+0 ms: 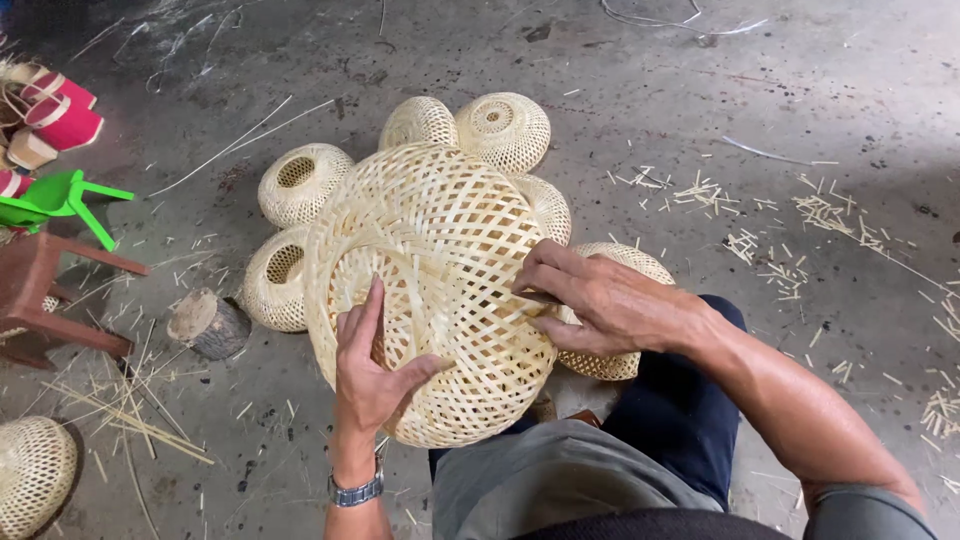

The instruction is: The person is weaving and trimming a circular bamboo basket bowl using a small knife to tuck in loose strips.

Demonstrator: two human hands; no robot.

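Observation:
A large round woven bamboo basket (440, 250) rests on my lap, tilted with its open rim facing left. My left hand (375, 365) grips it at the lower rim, fingers spread over the weave, a metal watch on the wrist. My right hand (590, 300) presses on the basket's right side, fingertips pinched on what looks like a thin strip or small tool at the weave; I cannot tell which.
Several smaller woven baskets (300, 182) lie on the concrete floor beyond the big one, another (35, 472) at the lower left. A wood stump (208, 322), a brown stool (40, 300), a green plastic stool (60, 198) and scattered bamboo slivers (820, 215) surround me.

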